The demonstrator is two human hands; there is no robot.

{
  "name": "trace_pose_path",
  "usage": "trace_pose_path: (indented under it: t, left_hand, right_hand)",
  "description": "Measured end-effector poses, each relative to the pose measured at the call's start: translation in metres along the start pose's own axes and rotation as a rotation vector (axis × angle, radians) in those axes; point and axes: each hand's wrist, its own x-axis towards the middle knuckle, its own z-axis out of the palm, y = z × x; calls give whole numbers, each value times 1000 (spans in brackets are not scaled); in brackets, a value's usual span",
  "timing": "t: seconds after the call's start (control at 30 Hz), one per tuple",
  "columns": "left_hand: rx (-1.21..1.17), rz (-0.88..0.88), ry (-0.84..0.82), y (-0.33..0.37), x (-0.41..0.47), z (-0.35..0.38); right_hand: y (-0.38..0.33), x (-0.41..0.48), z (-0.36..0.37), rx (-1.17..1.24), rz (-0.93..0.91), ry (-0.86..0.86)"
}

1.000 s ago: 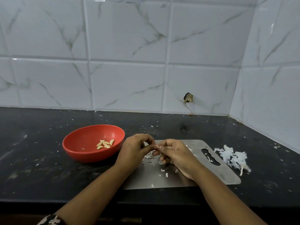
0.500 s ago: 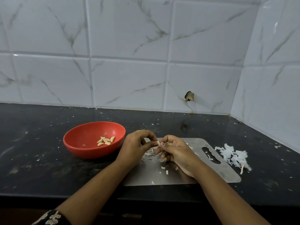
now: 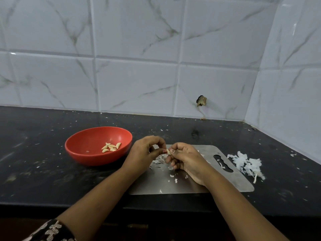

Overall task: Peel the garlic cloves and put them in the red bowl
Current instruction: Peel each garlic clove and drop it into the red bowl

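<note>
- Both hands hung just above the far left part of the steel board, and they met there fingertip to fingertip.
- The left hand was curled, with its thumb and forefinger pinched onto one end of the garlic clove.
- The right hand nipped the other end between thumb and forefinger. Its other fingers were tucked under, toward the board.
- So the clove sat clamped between the two hands, clear of the board's surface and not in the bowl.
- The red bowl stood just left of the board, on the black counter.
- A small cluster of peeled cloves lay in the bowl, on the side nearer the board.
- Skin scraps were scattered on the board right under the hands, with more flecks toward its near edge.
- A heap of white peel lay off the board's right end, just beside its handle slot.
- Behind the board rose the pale marbled tile wall.
- A patterned sleeve showed on the left arm, well short of the board.
</note>
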Motion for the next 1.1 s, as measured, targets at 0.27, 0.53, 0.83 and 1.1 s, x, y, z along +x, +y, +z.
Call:
trace_pose_path:
  t: [0.27, 0.53, 0.83, 1.1]
  left_hand:
    - [13, 10, -10, -1, -1, 0]
    - [58, 5, -44, -1, 0, 0]
    - [102, 17, -20, 0, -1, 0]
    - [96, 6, -33, 0, -1, 0]
  right_hand:
    - [-1, -1, -1, -1, 3, -4]
    - [-2, -1, 0, 7, 21, -6]
    - [-1, -1, 0, 1, 23, 1]
    - [-2, -2, 1, -11, 19, 8]
